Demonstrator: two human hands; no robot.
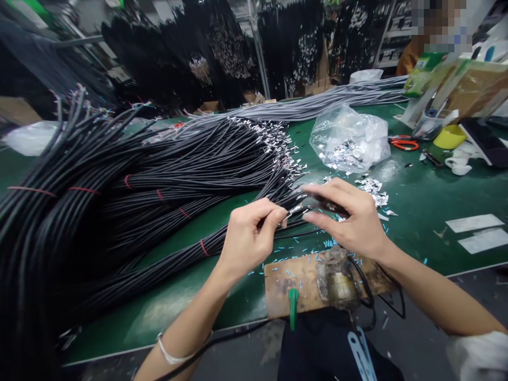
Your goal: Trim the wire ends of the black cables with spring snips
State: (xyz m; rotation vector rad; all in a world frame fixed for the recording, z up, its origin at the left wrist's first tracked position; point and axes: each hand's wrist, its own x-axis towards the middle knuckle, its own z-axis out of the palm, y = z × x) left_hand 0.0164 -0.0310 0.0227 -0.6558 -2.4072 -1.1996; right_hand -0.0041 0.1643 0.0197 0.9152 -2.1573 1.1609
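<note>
My left hand (248, 235) pinches the end of a black cable (291, 212) between thumb and fingers, near its foil-wrapped tip. My right hand (349, 214) is closed on the same cable tip from the right, fingers curled around the foil. Both hands hover over the green table (416, 206), just in front of a big pile of black cables (138, 180) bundled with red bands, whose silver foil ends (278, 143) fan toward my hands. A wooden board (286, 283) carrying a small metal fixture (337, 283) lies at the table's front edge below my hands.
A clear plastic bag (349, 137) of foil scraps sits behind my right hand, with loose foil bits (373, 188) and small blue offcuts around. Orange scissors (405, 143), a yellow bowl (448, 137) and boxes stand at the right. Another person (408, 55) is at the far right. Cables hang behind.
</note>
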